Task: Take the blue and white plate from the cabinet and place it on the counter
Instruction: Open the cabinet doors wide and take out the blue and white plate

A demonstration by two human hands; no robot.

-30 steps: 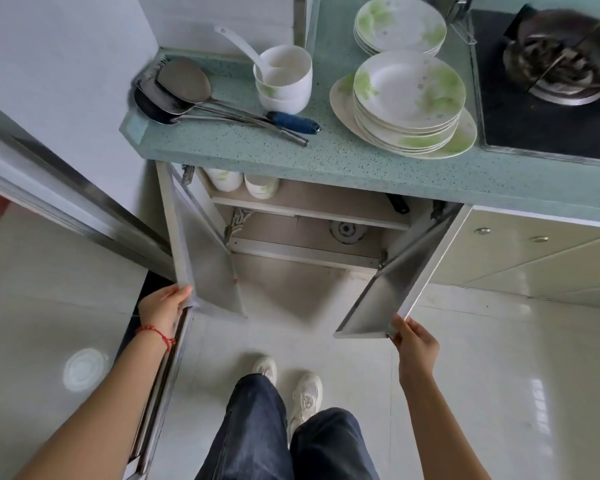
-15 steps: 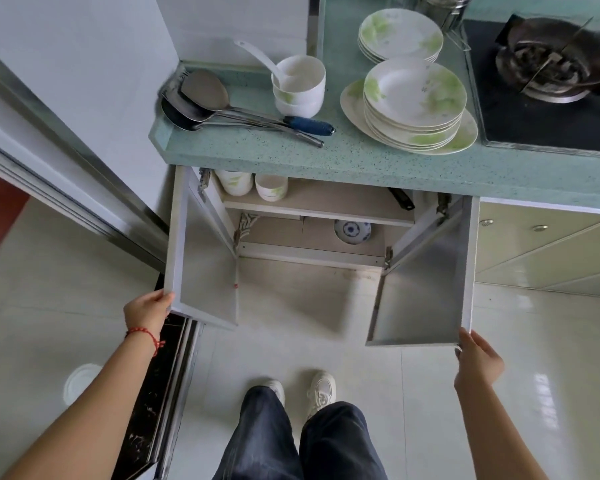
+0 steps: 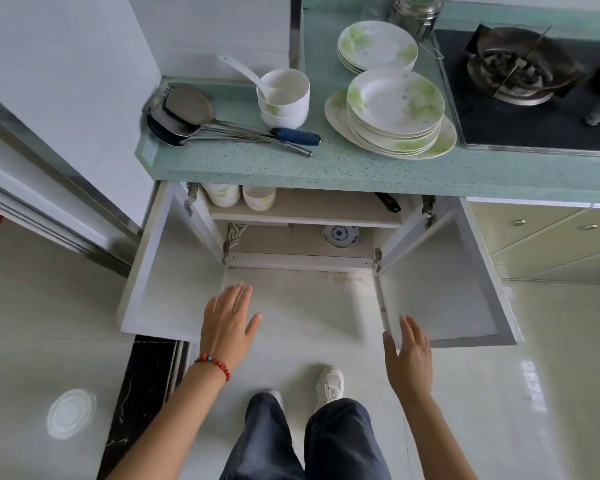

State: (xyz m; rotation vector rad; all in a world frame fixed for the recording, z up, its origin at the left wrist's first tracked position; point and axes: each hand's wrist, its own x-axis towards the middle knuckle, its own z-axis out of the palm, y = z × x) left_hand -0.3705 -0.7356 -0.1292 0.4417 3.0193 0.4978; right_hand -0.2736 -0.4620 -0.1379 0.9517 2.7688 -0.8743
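Note:
The blue and white plate (image 3: 340,235) lies on the lower level of the open cabinet (image 3: 305,261), partly hidden under the upper shelf. Both cabinet doors stand wide open, the left door (image 3: 160,282) and the right door (image 3: 444,289). My left hand (image 3: 227,320) hovers between the doors with fingers spread, holding nothing. My right hand (image 3: 407,355) hangs by the right door's lower edge, fingers apart and empty. The green speckled counter (image 3: 326,168) runs above the cabinet.
On the counter lie metal spatulas (image 3: 201,123), stacked white bowls with a ladle (image 3: 284,98) and two stacks of green-patterned plates (image 3: 395,109). A gas stove (image 3: 520,74) sits at the right. White bowls (image 3: 239,195) stand on the upper shelf. My feet (image 3: 329,382) are on the tiled floor.
Both hands have let go of the door edges and moved inward toward the cabinet opening. The doors have swung fully open. The plate inside shows more clearly.

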